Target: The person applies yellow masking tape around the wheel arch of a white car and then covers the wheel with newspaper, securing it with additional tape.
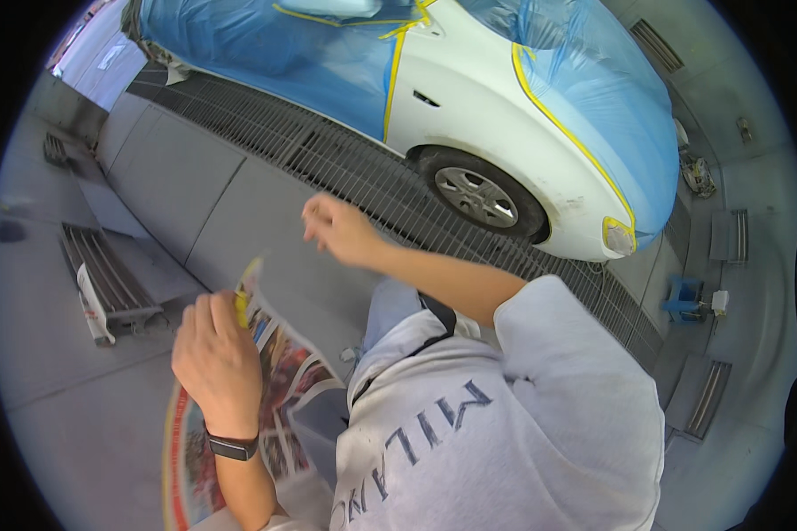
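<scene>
My left hand (217,354), with a dark band on its wrist, is closed on the upper part of a printed newspaper sheet (297,376). The sheet hangs down in front of my body, and its upper tip is blurred. Beside my left fingers shows a bit of yellow tape (241,307). Up and to the right, apart from the paper, my right hand (341,232) is held in the air with its fingers curled together. Whatever is between those fingers, if anything, cannot be made out.
Ahead stands a white car (469,80), partly covered in blue plastic film (301,75) edged with yellow tape. Its wheel (478,196) rests near a floor grating (328,159). Slatted metal vents (111,270) lie at left. A blue stand (684,299) is by the right wall.
</scene>
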`<state>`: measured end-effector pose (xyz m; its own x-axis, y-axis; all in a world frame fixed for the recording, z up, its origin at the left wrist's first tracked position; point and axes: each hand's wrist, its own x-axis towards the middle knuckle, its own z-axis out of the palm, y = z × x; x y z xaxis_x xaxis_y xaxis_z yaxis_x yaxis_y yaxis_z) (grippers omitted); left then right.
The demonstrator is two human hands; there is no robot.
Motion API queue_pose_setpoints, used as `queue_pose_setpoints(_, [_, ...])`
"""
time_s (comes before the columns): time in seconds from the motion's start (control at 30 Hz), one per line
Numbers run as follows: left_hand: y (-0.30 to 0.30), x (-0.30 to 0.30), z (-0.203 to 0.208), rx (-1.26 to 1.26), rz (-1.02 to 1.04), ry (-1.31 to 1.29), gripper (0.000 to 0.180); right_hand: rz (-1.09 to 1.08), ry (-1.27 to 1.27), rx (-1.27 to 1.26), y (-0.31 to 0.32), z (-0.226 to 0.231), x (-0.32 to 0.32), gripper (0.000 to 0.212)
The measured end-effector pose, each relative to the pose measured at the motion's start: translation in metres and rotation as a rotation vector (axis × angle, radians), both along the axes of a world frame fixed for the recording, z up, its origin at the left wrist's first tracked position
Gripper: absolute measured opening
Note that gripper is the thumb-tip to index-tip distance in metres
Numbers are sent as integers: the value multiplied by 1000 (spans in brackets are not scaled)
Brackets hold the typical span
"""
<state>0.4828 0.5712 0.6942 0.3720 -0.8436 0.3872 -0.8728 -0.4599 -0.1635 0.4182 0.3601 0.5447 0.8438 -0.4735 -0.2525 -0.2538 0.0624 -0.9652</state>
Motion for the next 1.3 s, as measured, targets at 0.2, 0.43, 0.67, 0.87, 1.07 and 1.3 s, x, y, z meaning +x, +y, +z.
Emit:
queue_pose_setpoints(0.2, [-68, -13, -54, -179, -276, 118, 29, 194, -538, -226, -42, -24, -49, 76])
queue_pose_setpoints(0.43, [-177, -5, -99, -342, -283, 213, 36, 85, -195, -360, -125, -53, -133, 75])
queue_pose_setpoints(0.67, [-273, -19, -136, -320, -552, 331, 47, -493, 118, -614, -165, -121, -180, 34])
queue_pose_setpoints(0.87, [-318, -20, -178, -220, -740, 474, 52, -528, 302, -934, -226, -167, -278, 23])
queue_pose_setpoints(1.07, [-351, -33, -235, -224, -757, 779, 56, -683, 572, -1148, -235, -130, -355, 20])
queue_pose_setpoints(1.3, [-388, -47, -293, -300, -831, 1137, 60, -880, 925, -1379, -237, -58, -354, 16])
